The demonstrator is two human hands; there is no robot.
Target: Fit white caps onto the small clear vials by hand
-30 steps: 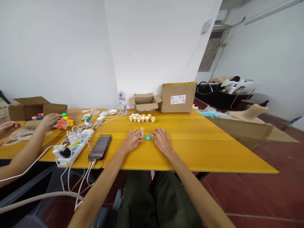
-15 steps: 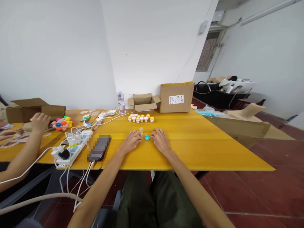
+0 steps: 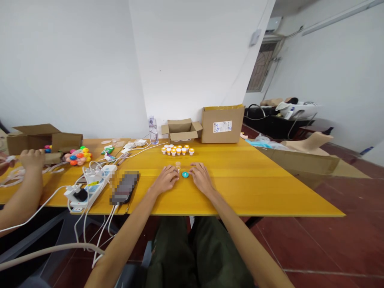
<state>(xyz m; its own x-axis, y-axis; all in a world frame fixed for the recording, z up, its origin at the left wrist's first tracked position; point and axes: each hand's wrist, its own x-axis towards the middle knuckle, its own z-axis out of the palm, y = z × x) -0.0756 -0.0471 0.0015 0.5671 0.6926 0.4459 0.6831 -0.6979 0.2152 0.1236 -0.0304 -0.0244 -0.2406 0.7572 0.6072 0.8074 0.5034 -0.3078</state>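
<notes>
While both of our hands lay palm-down on the yellow table (image 3: 255,188), a small teal cap (image 3: 185,174) sat on the tabletop between them. Our left hand (image 3: 164,180) rested just to the left of the cap with its fingers loosely spread and flat, gripping nothing. Our right hand (image 3: 201,178) lay just to the right of it in the same way, fingers slack and empty, the fingertips close to the cap; whether they touched it we could not tell. A small clear bottle (image 3: 178,165) stood upright just beyond the cap, close to our left fingertips.

Farther back on the table stood a cluster of little white bottles with orange caps (image 3: 177,150), grouped in two short rows. Behind them was a small open cardboard box (image 3: 181,130), and to its right a larger closed carton (image 3: 222,124) with a white label. A water bottle (image 3: 153,129) stood left of the open box, near the wall.

To our left lay a dark phone (image 3: 125,188) at the near edge, and beside it a white power strip (image 3: 90,186) with several white cables running off the table. At the far left a co-worker's hand (image 3: 30,159) was curled near a heap of coloured balls (image 3: 77,155), with another open box (image 3: 45,138) behind them.
</notes>
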